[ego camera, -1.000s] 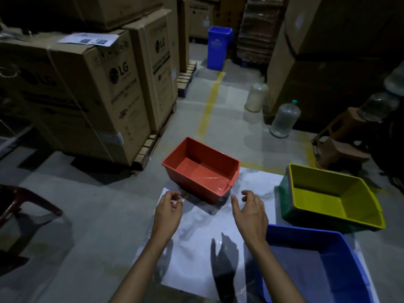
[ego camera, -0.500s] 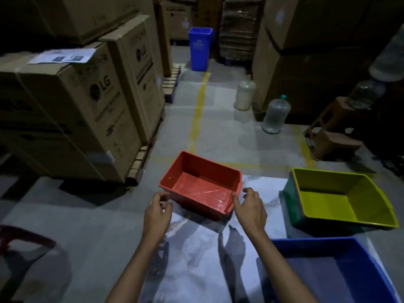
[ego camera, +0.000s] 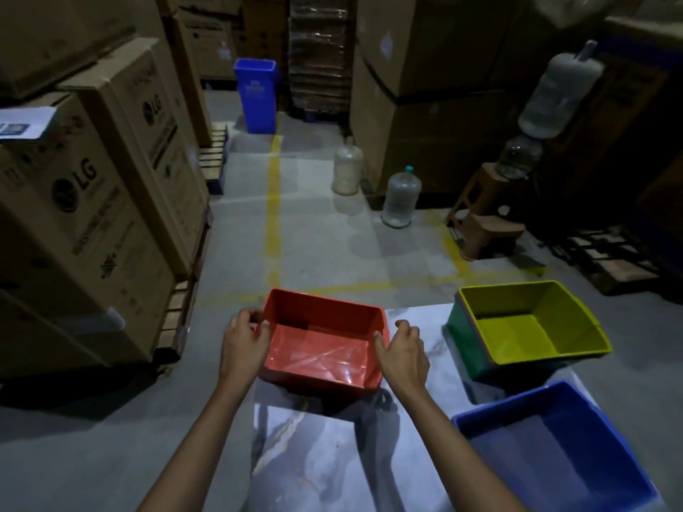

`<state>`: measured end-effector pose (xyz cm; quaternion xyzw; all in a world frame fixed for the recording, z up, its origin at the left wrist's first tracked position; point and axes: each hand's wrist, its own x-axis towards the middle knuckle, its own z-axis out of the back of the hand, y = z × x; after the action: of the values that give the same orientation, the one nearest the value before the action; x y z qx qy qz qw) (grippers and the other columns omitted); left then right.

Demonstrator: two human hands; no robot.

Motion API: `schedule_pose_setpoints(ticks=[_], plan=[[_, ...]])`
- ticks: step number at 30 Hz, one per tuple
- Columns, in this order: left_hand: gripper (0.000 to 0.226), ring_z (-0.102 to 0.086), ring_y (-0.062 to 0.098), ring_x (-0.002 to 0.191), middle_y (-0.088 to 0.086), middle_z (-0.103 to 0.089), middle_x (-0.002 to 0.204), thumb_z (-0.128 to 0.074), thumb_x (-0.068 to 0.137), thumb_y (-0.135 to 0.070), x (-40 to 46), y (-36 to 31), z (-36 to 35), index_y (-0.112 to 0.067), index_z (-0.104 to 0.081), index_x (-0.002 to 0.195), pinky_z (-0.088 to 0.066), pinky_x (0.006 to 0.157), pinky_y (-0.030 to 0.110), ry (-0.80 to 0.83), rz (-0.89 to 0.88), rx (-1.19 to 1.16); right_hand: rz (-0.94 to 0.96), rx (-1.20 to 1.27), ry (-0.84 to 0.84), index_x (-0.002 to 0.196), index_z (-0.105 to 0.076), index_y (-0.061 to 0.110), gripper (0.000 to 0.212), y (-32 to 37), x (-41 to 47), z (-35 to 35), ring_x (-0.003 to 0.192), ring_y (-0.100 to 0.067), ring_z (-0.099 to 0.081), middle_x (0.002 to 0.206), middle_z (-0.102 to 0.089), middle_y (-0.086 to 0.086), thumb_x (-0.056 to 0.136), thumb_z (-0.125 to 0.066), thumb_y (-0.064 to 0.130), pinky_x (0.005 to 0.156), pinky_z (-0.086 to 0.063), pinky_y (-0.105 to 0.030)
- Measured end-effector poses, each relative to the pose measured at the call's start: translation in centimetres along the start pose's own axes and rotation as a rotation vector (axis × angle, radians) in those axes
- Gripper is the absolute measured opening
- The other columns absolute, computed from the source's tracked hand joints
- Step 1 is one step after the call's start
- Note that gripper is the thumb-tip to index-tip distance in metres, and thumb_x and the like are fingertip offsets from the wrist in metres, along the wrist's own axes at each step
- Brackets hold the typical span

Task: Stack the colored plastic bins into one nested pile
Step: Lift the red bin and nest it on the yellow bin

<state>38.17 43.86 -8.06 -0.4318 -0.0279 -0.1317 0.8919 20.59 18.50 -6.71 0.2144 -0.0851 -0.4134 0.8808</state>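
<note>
A white marbled sheet [ego camera: 325,460] on the floor [ego camera: 92,437] carries the blue bin [ego camera: 554,448].

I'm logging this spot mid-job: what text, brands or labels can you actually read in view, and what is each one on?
"LG": on the side of the near cardboard box at left.
"LG": on the taller cardboard box behind it.
Smaller print under both logos: too blurred to read.
White paper sheet on top of the near box: print too small.
Blue upright bin at the back: a pale mark, unreadable.
Red bin, yellow bin, blue bin: no text visible.
</note>
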Motion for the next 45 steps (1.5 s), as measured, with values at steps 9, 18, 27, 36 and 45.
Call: schedule_pose_setpoints(ticks=[9,18,27,36,45], plan=[[0.046,-0.052,0.041,0.122,0.020,-0.061,0.131,-0.070,0.092,-0.021,3.1,1.5,-2.4,-0.008,-0.059,0.135,-0.046,0.105,0.050,0.091,-0.070,0.227,-0.106,0.002,0.064,0.140,-0.035,0.008,0.062,0.6,2.0,-2.6,0.114,-0.046,-0.060,0.131,-0.046,-0.021,0.099,-0.058,0.048,0.087,-0.053,-0.049],[0.058,-0.053,0.045,0.125,0.024,-0.058,0.134,-0.059,0.099,-0.037,4.4,3.5,-4.6,-0.007,-0.051,0.147,-0.049,0.102,0.051,0.287,0.104,0.390,-0.168,-0.033,0.203,0.134,-0.037,0.006,0.050,0.1,3.6,-5.1,0.117,-0.044,-0.063,0.132,-0.056,-0.023,0.103,-0.054,0.041,0.091,-0.053,-0.050],[0.041,-0.058,0.047,0.119,0.027,-0.060,0.126,-0.050,0.099,-0.023,5.6,5.4,-5.5,-0.008,-0.055,0.137,-0.050,0.097,0.051,0.329,0.213,0.369,-0.193,0.064,0.322,0.131,-0.035,0.008,0.039,-2.0,4.2,-7.6,0.108,-0.044,-0.067,0.121,-0.068,-0.024,0.107,-0.046,0.037,0.087,-0.056,-0.046],[0.037,-0.061,0.050,0.112,0.029,-0.058,0.120,-0.043,0.109,-0.015,3.3,8.5,-5.6,-0.006,-0.055,0.143,-0.049,0.096,0.050,0.272,0.220,0.130,-0.155,0.186,0.321,0.113,-0.032,0.019,0.021,-3.3,3.9,-7.9,0.083,-0.033,-0.065,0.109,-0.070,-0.021,0.110,-0.037,0.039,0.072,-0.049,-0.037],[0.041,-0.061,0.040,0.121,0.021,-0.064,0.130,-0.046,0.110,-0.026,-2.6,9.1,-3.2,-0.015,-0.055,0.149,-0.048,0.099,0.046,0.184,0.197,0.023,-0.090,0.209,0.123,0.117,-0.050,0.010,0.030,-3.2,-0.1,-5.6,0.100,-0.044,-0.066,0.105,-0.068,-0.021,0.109,-0.043,0.037,0.072,-0.041,-0.038]])
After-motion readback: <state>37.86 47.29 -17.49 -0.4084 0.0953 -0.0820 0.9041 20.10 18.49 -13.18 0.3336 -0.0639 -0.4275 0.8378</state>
